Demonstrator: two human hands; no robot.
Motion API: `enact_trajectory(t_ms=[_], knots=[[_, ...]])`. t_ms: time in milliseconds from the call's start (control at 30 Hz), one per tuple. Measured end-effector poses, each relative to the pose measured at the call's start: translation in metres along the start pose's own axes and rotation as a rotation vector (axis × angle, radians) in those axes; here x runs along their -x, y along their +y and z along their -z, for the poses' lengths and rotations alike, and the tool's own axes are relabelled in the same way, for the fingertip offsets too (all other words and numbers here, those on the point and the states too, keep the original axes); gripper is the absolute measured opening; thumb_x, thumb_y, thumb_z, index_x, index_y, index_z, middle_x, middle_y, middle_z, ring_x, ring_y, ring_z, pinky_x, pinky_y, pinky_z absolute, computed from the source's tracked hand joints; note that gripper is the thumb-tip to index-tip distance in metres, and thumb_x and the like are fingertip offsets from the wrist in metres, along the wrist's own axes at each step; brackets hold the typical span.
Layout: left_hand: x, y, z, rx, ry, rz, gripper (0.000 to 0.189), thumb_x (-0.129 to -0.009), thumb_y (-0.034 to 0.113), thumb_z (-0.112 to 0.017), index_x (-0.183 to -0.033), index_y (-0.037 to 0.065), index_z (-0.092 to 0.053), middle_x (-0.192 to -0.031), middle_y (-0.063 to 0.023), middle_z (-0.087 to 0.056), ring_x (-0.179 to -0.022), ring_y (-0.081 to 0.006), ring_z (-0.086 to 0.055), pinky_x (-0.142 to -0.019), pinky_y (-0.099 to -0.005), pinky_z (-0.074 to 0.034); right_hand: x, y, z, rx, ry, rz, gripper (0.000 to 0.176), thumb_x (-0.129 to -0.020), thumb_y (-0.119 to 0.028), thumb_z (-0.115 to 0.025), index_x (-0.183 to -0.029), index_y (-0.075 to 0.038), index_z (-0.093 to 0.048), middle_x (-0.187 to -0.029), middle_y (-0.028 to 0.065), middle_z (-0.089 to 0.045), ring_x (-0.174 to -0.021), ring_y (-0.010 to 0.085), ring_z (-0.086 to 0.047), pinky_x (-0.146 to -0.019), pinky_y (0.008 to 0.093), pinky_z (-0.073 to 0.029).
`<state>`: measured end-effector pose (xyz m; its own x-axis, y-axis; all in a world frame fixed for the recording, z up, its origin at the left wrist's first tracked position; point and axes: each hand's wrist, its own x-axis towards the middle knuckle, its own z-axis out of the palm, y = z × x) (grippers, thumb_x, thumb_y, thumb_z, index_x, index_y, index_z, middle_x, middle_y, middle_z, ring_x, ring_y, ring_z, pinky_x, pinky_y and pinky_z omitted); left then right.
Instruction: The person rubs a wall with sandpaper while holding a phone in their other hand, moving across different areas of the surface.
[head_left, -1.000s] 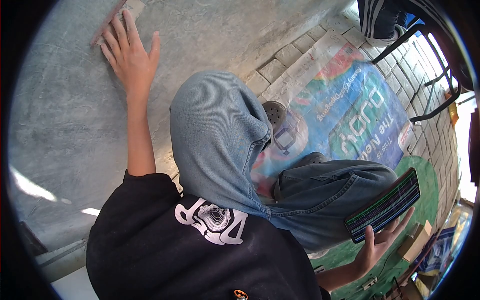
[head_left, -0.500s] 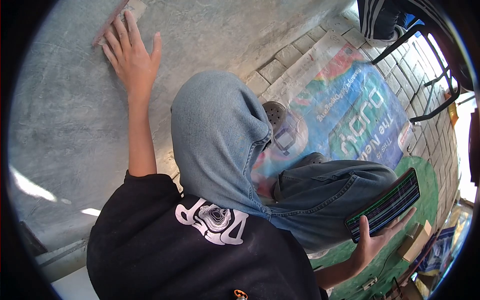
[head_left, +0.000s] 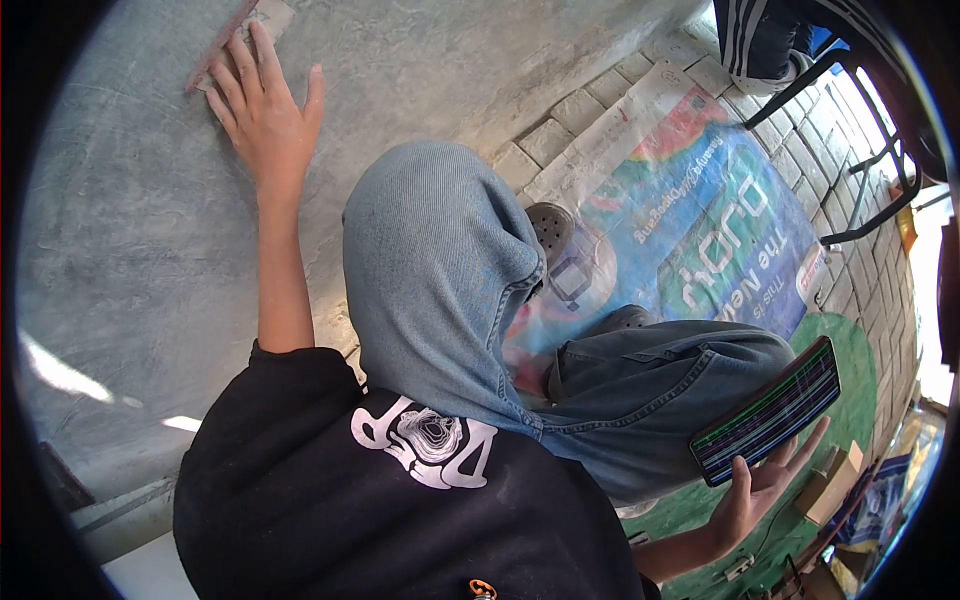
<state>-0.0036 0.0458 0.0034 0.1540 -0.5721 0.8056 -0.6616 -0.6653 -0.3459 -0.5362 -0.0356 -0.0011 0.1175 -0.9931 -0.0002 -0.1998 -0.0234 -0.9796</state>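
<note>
High on the grey wall (head_left: 150,190), my left hand (head_left: 270,125) lies flat with its fingers spread. Its fingertips rest on a thin, pale flat piece with a pinkish edge (head_left: 270,18), whose kind I cannot tell. My right hand (head_left: 755,495) supports a smartphone (head_left: 768,410) over my bent leg. The phone is tilted, and its dark screen shows green, white and purple lines. My thumb lies at its lower edge, while the other fingers reach out beneath and past it.
A printed banner (head_left: 690,230) covers part of the brick paving (head_left: 515,165) around my clogs. Beyond it stand a black metal chair (head_left: 875,225) and another person's leg (head_left: 745,45). A cardboard box (head_left: 835,485) and a cable lie on the green surface (head_left: 845,345) at right.
My right thumb has moved down from over the phone's screen to its lower edge. My left hand and the phone have stayed almost in place.
</note>
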Motion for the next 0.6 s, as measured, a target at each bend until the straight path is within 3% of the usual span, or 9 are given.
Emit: enact_trajectory(t_ms=[233,300,333,400,500,600], knots=[[0.000,0.000,0.000,0.005,0.004,-0.001,0.076,-0.088,0.052,-0.050,-0.147,0.014,-0.023,-0.149,-0.0166,-0.026,-0.137,-0.0402,-0.020,-0.110,-0.0560,-0.015,-0.001,0.008,-0.011,0.195,0.100,0.051,0.107,-0.067,-0.020,-0.075,-0.149,-0.008,-0.008,-0.132,0.0180,-0.038,-0.122,0.0271,-0.039,-0.105,0.0364,-0.030],[0.000,0.000,0.000,0.009,0.007,0.003,0.076,-0.088,0.052,-0.050,-0.147,0.014,-0.023,-0.149,-0.0166,-0.026,-0.137,-0.0402,-0.020,-0.110,-0.0559,-0.015,-0.003,0.014,-0.010,0.517,0.158,0.141,0.108,-0.067,-0.024,-0.077,-0.149,-0.008,-0.007,-0.132,0.0187,-0.038,-0.123,0.0277,-0.039,-0.105,0.0377,-0.030],[0.000,0.000,0.000,0.007,0.013,0.000,0.075,-0.087,0.049,-0.052,-0.147,0.013,-0.024,-0.149,-0.0153,-0.026,-0.137,-0.0402,-0.021,-0.109,-0.0564,-0.017,-0.003,0.011,-0.012,0.517,0.159,0.143,0.108,-0.067,-0.024,-0.077,-0.149,-0.008,-0.007,-0.132,0.0187,-0.038,-0.123,0.0277,-0.039,-0.105,0.0377,-0.030],[0.001,-0.001,-0.001,0.005,0.020,0.000,0.074,-0.086,0.046,-0.054,-0.147,0.013,-0.026,-0.150,-0.0139,-0.026,-0.137,-0.0402,-0.022,-0.109,-0.0568,-0.018,-0.003,0.003,-0.013,0.179,0.128,0.023,0.104,-0.069,-0.024,-0.075,-0.148,-0.008,-0.010,-0.131,0.0184,-0.040,-0.123,0.0279,-0.039,-0.106,0.0386,-0.029],[0.001,-0.001,-0.001,0.004,0.007,0.000,0.075,-0.088,0.052,-0.050,-0.147,0.015,-0.022,-0.149,-0.0164,-0.026,-0.137,-0.0405,-0.020,-0.110,-0.0558,-0.016,-0.003,0.008,-0.006,0.227,0.137,0.086,0.094,-0.074,-0.024,-0.073,-0.146,-0.007,-0.016,-0.128,0.0170,-0.044,-0.120,0.0257,-0.042,-0.105,0.0369,-0.030],[0.002,0.000,-0.001,0.006,0.014,0.009,0.074,-0.085,0.045,-0.055,-0.146,0.013,-0.026,-0.149,-0.0139,-0.027,-0.136,-0.0404,-0.023,-0.109,-0.0568,-0.018,-0.003,0.009,-0.005,0.230,0.137,0.067,0.080,-0.081,-0.024,-0.068,-0.143,-0.006,-0.022,-0.123,0.0152,-0.047,-0.114,0.0225,-0.046,-0.102,0.0350,-0.033]])
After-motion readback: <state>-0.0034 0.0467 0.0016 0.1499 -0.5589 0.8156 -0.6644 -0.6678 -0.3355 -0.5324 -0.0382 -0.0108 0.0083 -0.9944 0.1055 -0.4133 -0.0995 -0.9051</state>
